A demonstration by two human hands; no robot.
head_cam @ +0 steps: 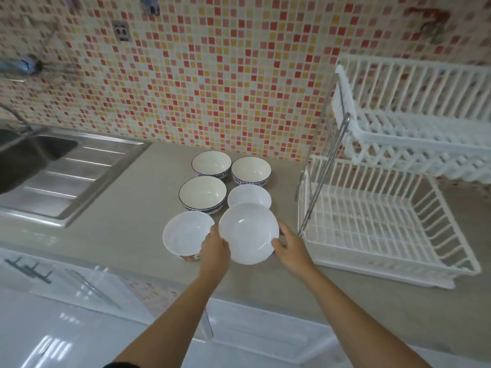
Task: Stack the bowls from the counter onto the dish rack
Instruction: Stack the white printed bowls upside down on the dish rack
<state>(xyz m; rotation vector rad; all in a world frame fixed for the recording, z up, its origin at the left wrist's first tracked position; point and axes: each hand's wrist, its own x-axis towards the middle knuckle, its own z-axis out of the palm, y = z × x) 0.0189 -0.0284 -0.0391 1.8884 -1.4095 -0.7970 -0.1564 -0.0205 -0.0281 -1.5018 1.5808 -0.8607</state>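
Holding one white bowl [248,232] by opposite rim edges: left hand [215,248] and right hand [289,247], each grip pinching the rim, likely to keep it level for carrying. Bowl is raised, just left of the dish rack [385,235]. Count: six bowls total, five on the desk [127,208] left of rack; three blue-rimmed, three plain white. Rack: two tiers, both bare.

The small white bowl [249,197] is partly covered by the held white bowl [248,232]. The near rim of the plain bowl [186,233] is hidden behind the left hand [214,249]. The dish rack [393,187] is cut at the right edge (both tiers), and the tap [20,66] is blurred.
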